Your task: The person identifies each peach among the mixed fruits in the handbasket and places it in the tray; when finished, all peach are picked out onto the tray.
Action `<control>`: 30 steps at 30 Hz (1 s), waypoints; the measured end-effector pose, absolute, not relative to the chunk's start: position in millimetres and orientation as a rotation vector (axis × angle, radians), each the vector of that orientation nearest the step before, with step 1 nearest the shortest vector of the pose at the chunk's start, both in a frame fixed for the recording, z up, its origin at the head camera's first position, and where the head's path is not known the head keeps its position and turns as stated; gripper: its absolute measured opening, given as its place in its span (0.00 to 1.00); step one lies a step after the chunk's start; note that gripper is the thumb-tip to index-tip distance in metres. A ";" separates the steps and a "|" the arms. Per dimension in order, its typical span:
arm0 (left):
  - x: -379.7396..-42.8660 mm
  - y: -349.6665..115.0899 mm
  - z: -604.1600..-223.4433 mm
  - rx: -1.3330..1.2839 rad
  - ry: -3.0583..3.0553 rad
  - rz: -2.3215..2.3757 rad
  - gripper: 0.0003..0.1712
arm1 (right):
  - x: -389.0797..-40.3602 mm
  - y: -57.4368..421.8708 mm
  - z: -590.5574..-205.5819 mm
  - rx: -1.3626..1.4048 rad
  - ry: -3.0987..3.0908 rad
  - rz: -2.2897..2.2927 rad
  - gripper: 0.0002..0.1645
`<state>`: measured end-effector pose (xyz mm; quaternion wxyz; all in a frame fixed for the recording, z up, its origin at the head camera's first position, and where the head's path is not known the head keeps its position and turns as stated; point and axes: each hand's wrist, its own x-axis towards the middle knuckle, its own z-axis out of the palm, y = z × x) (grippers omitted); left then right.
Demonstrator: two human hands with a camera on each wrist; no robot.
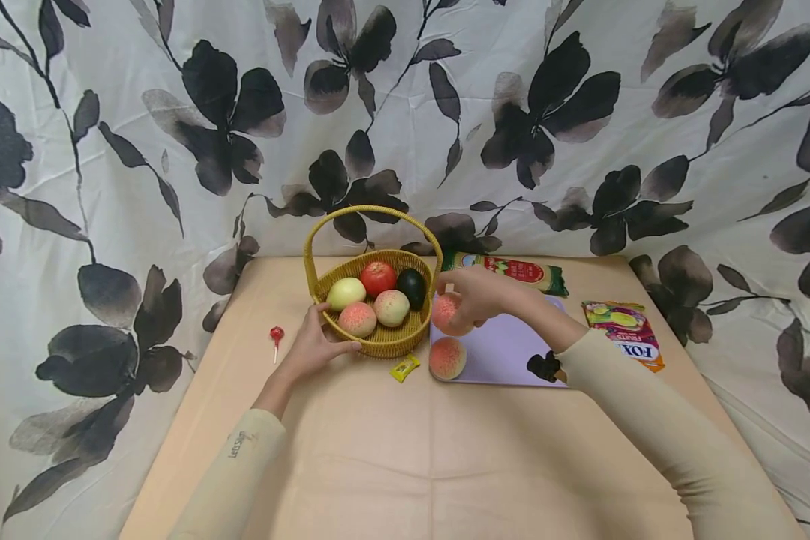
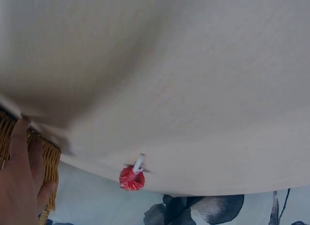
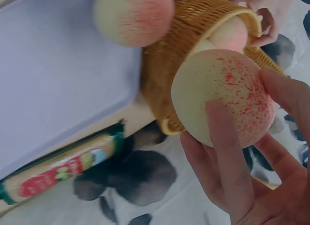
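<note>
My right hand (image 1: 482, 292) holds a pink-and-cream peach (image 1: 447, 313) between thumb and fingers, beside the right side of a yellow wicker basket (image 1: 386, 349). In the right wrist view the held peach (image 3: 223, 97) overlaps the basket's rim. Below it, a second peach (image 1: 448, 358) sits at the front left corner of a lilac tray (image 1: 513, 352). My left hand (image 1: 310, 345) grips the basket's left side, fingertips at the rim and thumb along the front. Inside the basket are two peaches (image 1: 358, 319), a yellow-green fruit (image 1: 346, 293), a red fruit (image 1: 378, 278) and a dark avocado-like one (image 1: 411, 289).
A red lollipop (image 1: 277, 334) lies left of the basket, and a yellow wrapped candy (image 1: 405, 367) just in front of it. Behind the tray is a long green-ended packet (image 1: 520, 273). To the tray's right lies a purple FOX candy bag (image 1: 624, 334). Floral cloth (image 1: 445, 150) hangs behind the table.
</note>
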<state>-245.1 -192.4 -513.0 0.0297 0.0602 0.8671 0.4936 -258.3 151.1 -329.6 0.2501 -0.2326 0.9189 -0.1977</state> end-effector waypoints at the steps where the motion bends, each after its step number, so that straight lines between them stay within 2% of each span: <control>1: -245.1 -192.5 -512.7 0.185 2.672 1.524 0.66 | -257.2 156.9 -331.8 -0.614 2.494 -0.540 0.39; 13: -245.3 -193.5 -512.4 0.175 2.698 1.490 0.66 | -247.4 212.9 -371.0 -0.510 2.474 -0.583 0.36; 30: -245.9 -194.4 -513.4 0.181 2.696 1.495 0.66 | -238.9 211.7 -427.6 -0.548 2.466 -0.621 0.35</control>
